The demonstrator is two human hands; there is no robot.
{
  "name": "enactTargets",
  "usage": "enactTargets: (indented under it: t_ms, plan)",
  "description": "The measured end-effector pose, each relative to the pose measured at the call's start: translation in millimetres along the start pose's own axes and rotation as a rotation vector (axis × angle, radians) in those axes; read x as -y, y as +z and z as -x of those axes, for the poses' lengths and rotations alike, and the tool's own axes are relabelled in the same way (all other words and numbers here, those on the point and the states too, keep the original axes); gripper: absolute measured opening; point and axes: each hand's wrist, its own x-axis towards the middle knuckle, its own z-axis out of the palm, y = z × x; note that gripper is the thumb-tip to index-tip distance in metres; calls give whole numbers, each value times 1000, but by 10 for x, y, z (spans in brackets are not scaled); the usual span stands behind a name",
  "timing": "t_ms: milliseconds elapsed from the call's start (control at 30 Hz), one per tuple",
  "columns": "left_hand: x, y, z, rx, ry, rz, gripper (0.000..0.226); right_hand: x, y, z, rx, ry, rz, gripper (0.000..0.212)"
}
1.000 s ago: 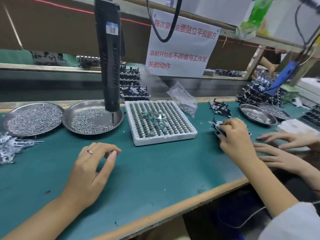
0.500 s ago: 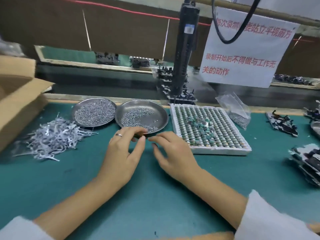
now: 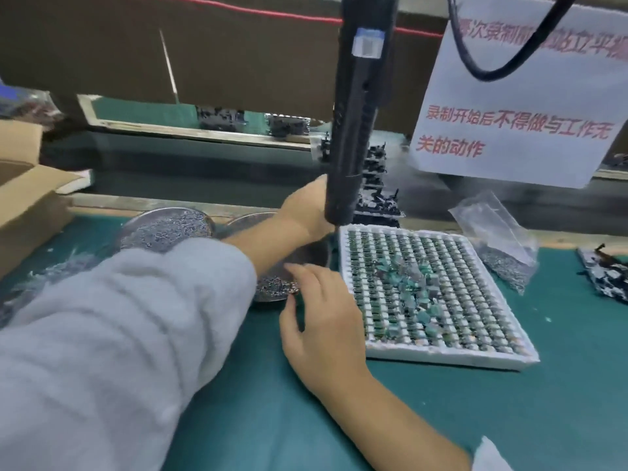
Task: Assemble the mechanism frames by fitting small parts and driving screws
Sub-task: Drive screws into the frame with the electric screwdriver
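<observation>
My left hand (image 3: 306,207) reaches far forward, past the steel dish of screws (image 3: 272,287), toward the stack of black mechanism frames (image 3: 375,198) at the back edge of the bench, but the hanging electric screwdriver (image 3: 356,113) covers my fingers, so I cannot tell if they already hold a frame or are only near it. My right hand (image 3: 326,311) lies over the green mat (image 3: 441,419) with relaxed, spread fingers; its fingertips (image 3: 294,268) are at the rim of the screw dish, and it holds nothing that I can see. I judge the frames to be light, stiff moulded plastic with many thin arms and pegs that stick out. Such parts can catch on each other in a stack and could snap, so I would take one by its flat outer sides and lift it straight, not pull by a peg. The screws are tiny, shiny and slippery; a pinch of thumb and first finger is best for them. A second round dish (image 3: 170,226) with more screws stands just beside the first, to the left. The white foam tray (image 3: 452,356) is soft and easy to dent; its grid of small cells holds little metal and green parts, and some lie loose on top. Behind the tray a thin clear plastic bag (image 3: 499,239) holds more small metal pieces.
</observation>
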Motion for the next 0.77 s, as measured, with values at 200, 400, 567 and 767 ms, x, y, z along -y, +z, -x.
enactTargets:
  t_ms: [200,400,567,767]
  plan:
    - [-193,259,-343,97,-51,-162,47,26,18,-6,-1,70,16,37]
    - [-233,161,-341,-79,-69,-133,44,50,-5,-21,35,41,-3,40]
    - [-54,-316,81,-337,-108,166,10,40,-26,-4,59,22,-2,40]
    - [261,-956,1004,-545,-204,73,41,38,-15,15,22,45,-107,32]
